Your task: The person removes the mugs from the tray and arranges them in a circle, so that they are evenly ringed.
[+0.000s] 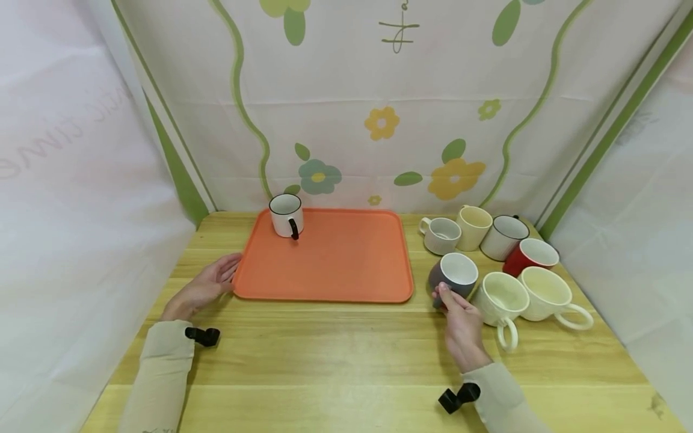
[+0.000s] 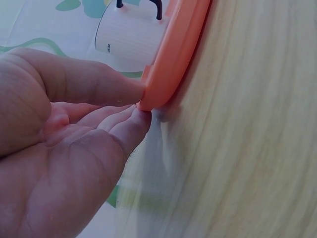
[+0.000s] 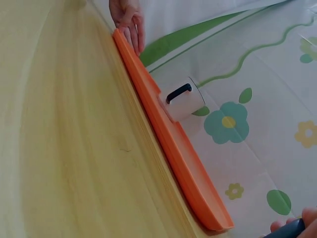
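Note:
At the left end of the orange tray (image 1: 325, 264), my left hand (image 1: 208, 285) pinches the rim, its thumb on the upper edge and its fingertips at the underside in the left wrist view. A white mug (image 1: 286, 218) with a black rim and black handle stands upright in the tray's far left corner. My right hand (image 1: 462, 325) grips the handle of a grey mug (image 1: 453, 273) with a white inside, right of the tray. Only part of that dark handle (image 3: 290, 229) shows in the right wrist view, at the bottom corner, and the mug's body is outside it.
Around the grey mug stand a small light grey cup (image 1: 441, 236), a yellow mug (image 1: 474, 227), a black-rimmed white mug (image 1: 503, 238), a red mug (image 1: 522, 258) and two cream mugs (image 1: 498, 304). Printed cloth (image 1: 335, 120) hangs behind the wooden table (image 1: 325, 361) and on both sides.

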The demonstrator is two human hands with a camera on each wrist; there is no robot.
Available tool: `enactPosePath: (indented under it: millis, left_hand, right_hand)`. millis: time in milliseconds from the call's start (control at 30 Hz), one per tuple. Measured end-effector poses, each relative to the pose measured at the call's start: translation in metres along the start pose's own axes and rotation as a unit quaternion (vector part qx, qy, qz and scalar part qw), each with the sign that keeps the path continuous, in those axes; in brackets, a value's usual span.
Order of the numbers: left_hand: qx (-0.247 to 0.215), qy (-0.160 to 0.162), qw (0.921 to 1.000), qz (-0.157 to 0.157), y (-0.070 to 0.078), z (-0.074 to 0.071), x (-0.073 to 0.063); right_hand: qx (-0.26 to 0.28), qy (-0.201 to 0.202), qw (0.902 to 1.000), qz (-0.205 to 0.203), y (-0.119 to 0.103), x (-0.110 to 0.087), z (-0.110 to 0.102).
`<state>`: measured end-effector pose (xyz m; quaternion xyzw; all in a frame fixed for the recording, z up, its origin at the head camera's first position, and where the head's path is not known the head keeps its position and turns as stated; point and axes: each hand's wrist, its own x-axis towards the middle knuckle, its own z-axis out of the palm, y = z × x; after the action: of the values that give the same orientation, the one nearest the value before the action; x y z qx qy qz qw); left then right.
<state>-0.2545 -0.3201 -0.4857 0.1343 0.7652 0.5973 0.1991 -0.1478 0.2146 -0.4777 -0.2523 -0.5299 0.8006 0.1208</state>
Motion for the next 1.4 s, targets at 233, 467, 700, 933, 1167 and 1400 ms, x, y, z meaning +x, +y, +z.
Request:
enactPosePath:
  millis: [233,467,700,933,1167,1400]
  left_hand:
    - [0.000,0.001,1.0000,-0.001,0.002,0.000,0.000]
    - [0.000,-0.002,1.0000,0.000,0.000,0.001,0.000]
    - [0.002,0.000,1.0000,0.000,0.000,0.001,0.000]
    - [0.005,0.003,1.0000,-0.002,0.002,0.002,-0.001]
    - [0.014,0.005,0.9999,-0.007,0.001,0.002,0.001]
    - [0.014,0.003,0.9999,-0.008,0.002,0.002,0.000]
  right_hand:
    - [0.001,0.006,1.0000,0.000,0.002,-0.001,-0.004]
    - [-0.026,0.014,0.9995,-0.012,0.005,-0.002,-0.006]
    - [-0.059,0.027,0.9977,-0.016,0.006,-0.005,-0.007]
    - [-0.181,-0.038,0.9825,0.016,-0.008,-0.010,-0.022]
    - [-0.510,-0.156,0.8440,-0.059,-0.046,-0.011,-0.045]
    - [-0.594,-0.253,0.7390,-0.192,-0.069,-0.020,-0.038]
